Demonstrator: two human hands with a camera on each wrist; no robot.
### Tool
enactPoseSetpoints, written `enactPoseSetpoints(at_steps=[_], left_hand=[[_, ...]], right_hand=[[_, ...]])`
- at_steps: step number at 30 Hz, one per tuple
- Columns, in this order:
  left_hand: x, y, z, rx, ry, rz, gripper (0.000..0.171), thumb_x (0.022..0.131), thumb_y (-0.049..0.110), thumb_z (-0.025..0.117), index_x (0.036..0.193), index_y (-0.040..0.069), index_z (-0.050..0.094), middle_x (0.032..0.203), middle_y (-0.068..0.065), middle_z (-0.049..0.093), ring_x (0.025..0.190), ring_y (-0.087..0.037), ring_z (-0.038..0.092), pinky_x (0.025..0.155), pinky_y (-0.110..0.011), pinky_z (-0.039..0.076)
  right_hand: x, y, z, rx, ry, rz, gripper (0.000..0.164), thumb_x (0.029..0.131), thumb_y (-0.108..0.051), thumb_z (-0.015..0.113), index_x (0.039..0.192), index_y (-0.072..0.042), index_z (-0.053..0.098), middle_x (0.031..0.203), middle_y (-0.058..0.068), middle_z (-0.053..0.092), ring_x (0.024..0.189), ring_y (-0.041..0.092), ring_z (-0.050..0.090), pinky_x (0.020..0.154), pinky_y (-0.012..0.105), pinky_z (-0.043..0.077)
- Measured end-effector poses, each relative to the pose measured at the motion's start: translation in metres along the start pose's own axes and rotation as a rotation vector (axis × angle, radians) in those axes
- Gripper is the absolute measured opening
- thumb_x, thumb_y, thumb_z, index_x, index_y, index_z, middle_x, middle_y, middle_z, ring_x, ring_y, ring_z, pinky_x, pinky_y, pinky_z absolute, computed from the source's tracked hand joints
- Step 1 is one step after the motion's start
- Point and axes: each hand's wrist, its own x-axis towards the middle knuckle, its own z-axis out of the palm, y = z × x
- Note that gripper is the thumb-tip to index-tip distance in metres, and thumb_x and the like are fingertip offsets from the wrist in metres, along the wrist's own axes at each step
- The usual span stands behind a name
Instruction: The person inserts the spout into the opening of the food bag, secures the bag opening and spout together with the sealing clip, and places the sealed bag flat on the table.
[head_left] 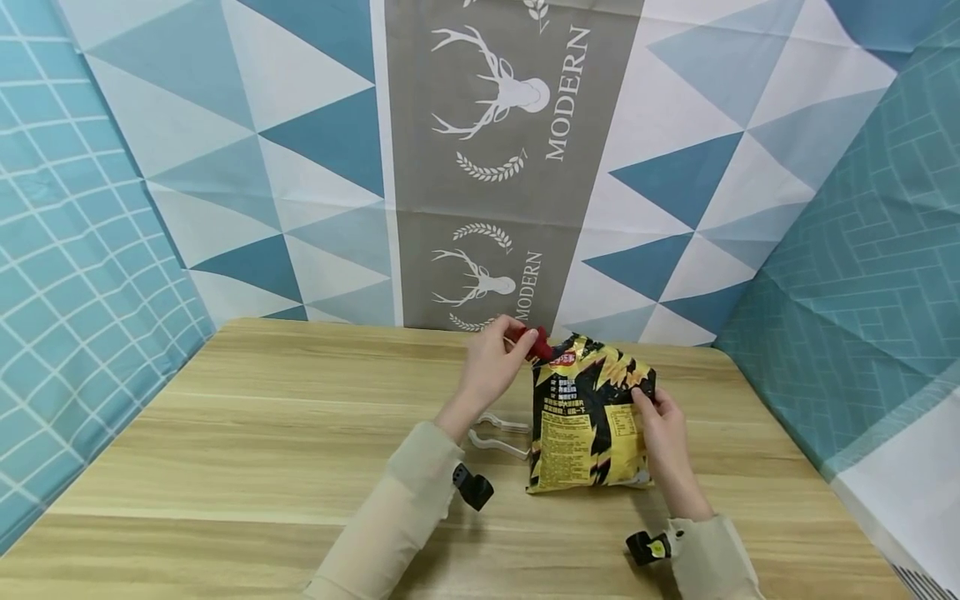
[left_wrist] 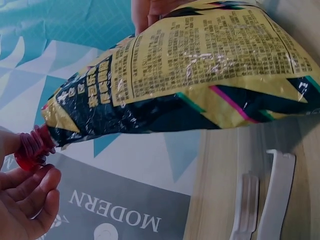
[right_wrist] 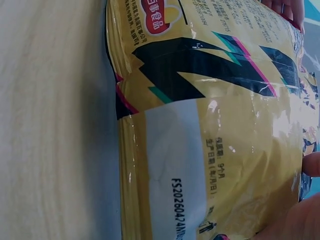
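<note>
The left hand (head_left: pixel 489 360) pinches a red clip (head_left: pixel 537 343) at the chip bag's (head_left: pixel 583 429) top left corner, toward the desk's (head_left: pixel 315 400) back edge; the right hand (head_left: pixel 664 429) pinches the bag's right side.

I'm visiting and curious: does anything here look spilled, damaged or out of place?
The deer and lettering on the wall cloth lie sideways, as if hung turned. The yellow-and-black bag looks wrinkled, but no spill or tear shows.

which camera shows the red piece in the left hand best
The left wrist view: the red piece is large there, its ridges clear. The head view shows it small, partly behind the left hand; the right wrist view, not clearly.
</note>
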Motion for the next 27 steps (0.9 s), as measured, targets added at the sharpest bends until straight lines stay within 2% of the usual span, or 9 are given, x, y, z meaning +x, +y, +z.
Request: enactPoseSetpoints(at_steps=[9,12,19,27], left_hand=[[-0.004,0.002,0.009,0.030,-0.037,0.031,0.024,0.091,0.034,0.054,0.098,0.012,0.059,0.081,0.001,0.061,0.064,-0.010,0.052,0.055,-0.022,0.042],[-0.006,0.001,0.012,0.034,-0.049,0.038,0.023,0.091,0.033,0.054,0.098,0.012,0.060,0.083,0.002,0.061,0.065,-0.009,0.052,0.055,-0.022,0.043],[-0.009,-0.001,0.013,0.027,-0.083,0.039,0.020,0.091,0.032,0.055,0.097,0.014,0.059,0.083,0.003,0.061,0.064,-0.008,0.053,0.055,-0.022,0.044],[-0.011,0.001,0.014,0.035,-0.134,0.046,0.023,0.091,0.035,0.053,0.101,0.016,0.059,0.088,0.003,0.063,0.072,-0.007,0.058,0.060,-0.022,0.046]], right_hand=[[-0.001,-0.002,0.001,-0.017,0.016,-0.007,0.036,0.095,-0.030,0.045,0.109,0.004,0.048,0.073,-0.006,0.044,0.057,0.004,0.040,0.051,0.020,0.036],[-0.001,-0.003,0.001,-0.018,0.013,-0.007,0.037,0.095,-0.030,0.045,0.110,0.004,0.048,0.075,-0.007,0.047,0.059,0.003,0.042,0.052,0.020,0.037],[-0.002,-0.003,0.001,-0.022,0.008,-0.016,0.035,0.096,-0.028,0.044,0.109,0.004,0.048,0.072,-0.005,0.044,0.053,0.004,0.035,0.048,0.020,0.033],[-0.003,-0.002,0.000,-0.014,0.009,-0.020,0.033,0.096,-0.028,0.044,0.105,0.003,0.047,0.071,-0.006,0.043,0.057,0.005,0.036,0.052,0.020,0.033]])
